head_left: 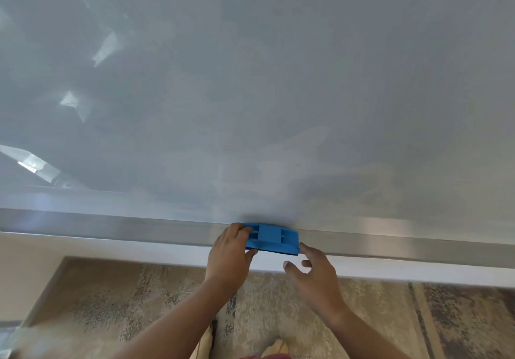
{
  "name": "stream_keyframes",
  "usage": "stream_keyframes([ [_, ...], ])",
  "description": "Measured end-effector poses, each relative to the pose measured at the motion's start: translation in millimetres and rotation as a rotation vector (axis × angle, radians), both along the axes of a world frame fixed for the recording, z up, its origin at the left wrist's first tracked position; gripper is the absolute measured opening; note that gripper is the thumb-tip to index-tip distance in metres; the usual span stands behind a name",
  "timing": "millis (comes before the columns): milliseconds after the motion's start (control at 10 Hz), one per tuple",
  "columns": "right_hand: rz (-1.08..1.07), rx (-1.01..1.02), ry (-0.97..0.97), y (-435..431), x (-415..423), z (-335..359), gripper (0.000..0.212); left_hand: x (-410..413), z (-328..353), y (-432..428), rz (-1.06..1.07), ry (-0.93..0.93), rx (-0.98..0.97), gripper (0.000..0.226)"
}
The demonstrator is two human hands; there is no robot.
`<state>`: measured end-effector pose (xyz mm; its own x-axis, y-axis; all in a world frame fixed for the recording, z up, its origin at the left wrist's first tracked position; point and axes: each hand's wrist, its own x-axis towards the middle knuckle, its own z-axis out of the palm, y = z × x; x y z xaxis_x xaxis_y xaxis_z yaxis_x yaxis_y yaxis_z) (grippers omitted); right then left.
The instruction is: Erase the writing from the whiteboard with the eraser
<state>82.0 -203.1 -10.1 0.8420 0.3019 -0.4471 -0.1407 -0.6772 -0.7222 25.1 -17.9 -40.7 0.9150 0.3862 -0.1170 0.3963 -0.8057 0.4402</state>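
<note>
A blue eraser (274,237) lies on the metal tray (111,227) along the bottom edge of the whiteboard (250,80). The board shows no writing, only faint smears and window reflections. My left hand (230,255) grips the eraser's left end, fingers on top and thumb under its front edge. My right hand (315,266) is just right of the eraser with fingers spread; one fingertip is at the eraser's right corner, and whether it touches is unclear.
Below the tray runs a white wall strip (418,272). A patterned beige rug (139,303) covers the floor, and my feet (276,346) show at the bottom edge. Bright reflections sit on the board's left side.
</note>
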Motion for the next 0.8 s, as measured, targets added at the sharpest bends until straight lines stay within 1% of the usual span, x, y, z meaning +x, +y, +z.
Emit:
stream_keyframes([
  [100, 0.223, -0.150, -0.207, -5.3, -3.2, -1.4, 0.071, -11.9, -3.3, -3.4, -0.085, 0.014, 0.106, 0.052],
  [200, 0.470, -0.340, -0.289, -7.6, -6.0, -0.4, 0.081, -24.0, -10.2, -7.1, -0.189, 0.188, 0.189, 0.066],
  [300, 0.601, -0.478, -0.334, -9.5, -8.4, -1.3, 0.088, -31.0, -15.1, -11.7, -0.182, 0.263, 0.229, 0.078],
  [400, 0.619, -0.517, -0.326, -13.3, -8.0, -9.3, 0.091, -31.2, -13.6, -13.3, -0.238, 0.272, 0.280, 0.085],
  [500, 0.654, -0.542, -0.349, -15.1, -9.0, -14.2, 0.091, -30.6, -12.5, -13.6, -0.262, 0.311, 0.251, 0.086],
  [600, 0.653, -0.533, -0.326, -16.2, -13.3, -14.9, 0.090, -33.6, -13.3, -15.2, -0.235, 0.316, 0.270, 0.082],
  [700, 0.619, -0.502, -0.323, -16.8, -20.2, -14.2, 0.085, -41.4, -10.5, -16.6, -0.259, 0.320, 0.244, 0.081],
  [800, 0.620, -0.511, -0.323, -17.4, -37.9, -12.9, 0.081, -56.6, -9.4, -13.2, -0.327, 0.334, 0.242, 0.081],
])
